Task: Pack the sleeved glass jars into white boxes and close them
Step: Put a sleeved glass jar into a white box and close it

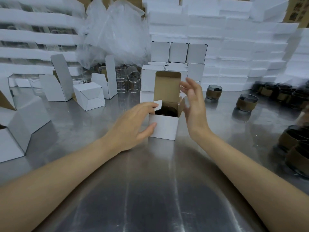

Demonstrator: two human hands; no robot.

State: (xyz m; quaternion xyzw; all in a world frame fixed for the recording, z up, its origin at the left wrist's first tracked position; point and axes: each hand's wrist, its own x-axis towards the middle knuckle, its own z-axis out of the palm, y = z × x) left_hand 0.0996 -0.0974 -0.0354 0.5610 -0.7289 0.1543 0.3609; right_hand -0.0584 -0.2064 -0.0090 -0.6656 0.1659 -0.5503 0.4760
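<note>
Left grip: left hand (133,124) clasps white box (164,127), thumb on smooth front wall, fingers over small left flap (158,103).
Right grip: right hand (194,104) holds nothing, fingers spread beside upright lid flap (167,87); contact unclear.
Box: square carton, white outside, brown kraft inside, on brushed steel table (150,181).
Jar: dark glass jar (167,112) seated inside box, top uncovered.

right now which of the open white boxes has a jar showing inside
The box between the left hand and right hand: a dark jar shows under its raised lid. Open boxes at left show none.
</note>
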